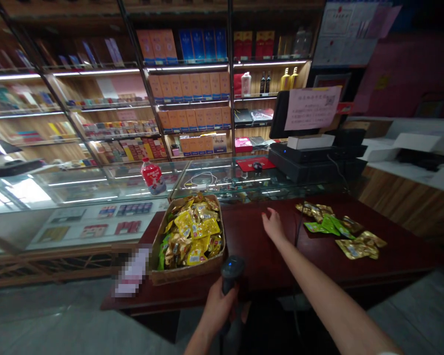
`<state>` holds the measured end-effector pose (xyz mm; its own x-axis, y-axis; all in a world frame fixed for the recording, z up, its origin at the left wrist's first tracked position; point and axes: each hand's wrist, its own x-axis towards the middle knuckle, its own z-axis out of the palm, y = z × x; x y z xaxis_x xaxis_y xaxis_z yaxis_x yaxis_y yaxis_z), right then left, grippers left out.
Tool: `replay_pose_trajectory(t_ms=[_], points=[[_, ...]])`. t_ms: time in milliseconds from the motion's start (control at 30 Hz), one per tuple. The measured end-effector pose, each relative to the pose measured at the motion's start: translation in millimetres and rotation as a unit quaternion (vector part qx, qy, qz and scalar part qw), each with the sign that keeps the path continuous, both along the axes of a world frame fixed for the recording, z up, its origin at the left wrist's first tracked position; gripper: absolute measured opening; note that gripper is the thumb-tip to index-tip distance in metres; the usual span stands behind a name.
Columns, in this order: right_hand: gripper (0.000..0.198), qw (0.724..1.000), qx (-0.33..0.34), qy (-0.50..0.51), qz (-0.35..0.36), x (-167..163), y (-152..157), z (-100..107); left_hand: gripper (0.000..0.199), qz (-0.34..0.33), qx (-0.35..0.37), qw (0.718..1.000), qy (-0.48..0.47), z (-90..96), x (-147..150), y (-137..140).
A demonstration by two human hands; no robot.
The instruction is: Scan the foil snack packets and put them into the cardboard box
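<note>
My left hand (pixel 218 305) is wrapped round the handle of a dark barcode scanner (pixel 232 267) with a small blue light, held at the table's near edge. To its upper left stands an open cardboard box (pixel 187 275) heaped with yellow, gold and green snack packets (pixel 198 229). My right hand (pixel 274 227) reaches over the dark red table, right of the box, with its fingers apart and nothing visible in them. Farther right lie loose gold packets (pixel 358 245) and green packets (pixel 329 225). A dark cable runs down beside my right forearm.
Behind the table is a glass display counter (pixel 107 197) with a red-labelled bottle (pixel 152 176), a white cable and a mouse (pixel 257 166) on a red pad. A monitor (pixel 281 116) with a paper notice stands at the back right. Shelves of boxes line the wall.
</note>
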<state>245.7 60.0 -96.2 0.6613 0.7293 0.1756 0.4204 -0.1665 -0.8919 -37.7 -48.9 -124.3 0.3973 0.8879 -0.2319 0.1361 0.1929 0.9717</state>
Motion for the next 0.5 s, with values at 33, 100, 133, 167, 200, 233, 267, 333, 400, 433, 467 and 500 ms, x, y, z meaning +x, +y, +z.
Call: replay_pose_trajectory(t_ms=[33, 100, 133, 167, 200, 233, 267, 333, 400, 433, 467, 500], points=[[0.057, 0.999, -0.026, -0.015, -0.019, 22.2, -2.2, -5.0, 0.038, 0.004, -0.005, 1.0, -0.001, -1.7, 0.7, 0.6], [0.063, 0.995, -0.073, -0.038, -0.057, 62.1, -2.9, -11.4, 0.042, 0.007, -0.013, 1.0, -0.001, -6.4, 0.7, 2.0], [0.067, 0.992, -0.091, -0.045, -0.077, 79.1, -1.6, -13.3, 0.043, 0.005, -0.015, 1.0, -0.001, -9.7, -0.1, 3.1], [0.07, 0.989, -0.103, -0.046, -0.096, 93.8, 0.4, -15.1, 0.044, 0.002, -0.015, 1.0, -0.001, -13.6, -1.3, 4.7], [0.073, 0.985, -0.116, -0.05, -0.117, 105.8, 2.9, -17.0, 0.045, -0.002, -0.014, 1.0, -0.001, -18.0, -2.8, 6.9], [0.073, 0.979, -0.137, -0.065, -0.136, 115.0, 5.4, -19.3, 0.046, -0.006, -0.013, 1.0, 0.0, -22.3, -4.6, 9.4], [0.073, 0.971, -0.162, -0.091, -0.149, 120.9, 7.7, -22.3, 0.047, -0.008, -0.01, 1.0, 0.001, -26.1, -6.3, 12.0], [0.073, 0.952, -0.209, -0.162, -0.154, 122.1, 10.2, -30.2, 0.05, -0.007, -0.009, 1.0, 0.005, -30.2, -8.9, 15.6], [0.072, 0.938, -0.228, -0.229, -0.128, 108.7, 7.7, -39.7, 0.051, -0.009, -0.015, 1.0, 0.0, -27.8, -9.2, 15.1], [0.071, 0.936, -0.218, -0.255, -0.105, 97.1, 3.8, -44.8, 0.05, -0.012, -0.018, 1.0, -0.005, -24.4, -8.5, 13.3], [0.069, 0.935, -0.203, -0.28, -0.078, 82.9, -2.2, -49.8, 0.049, -0.014, -0.022, 1.0, -0.009, -19.9, -7.2, 11.0], [0.066, 0.932, -0.185, -0.307, -0.048, 66.8, -10.4, -54.4, 0.049, -0.016, -0.027, 0.999, -0.013, -15.0, -5.7, 8.6]])
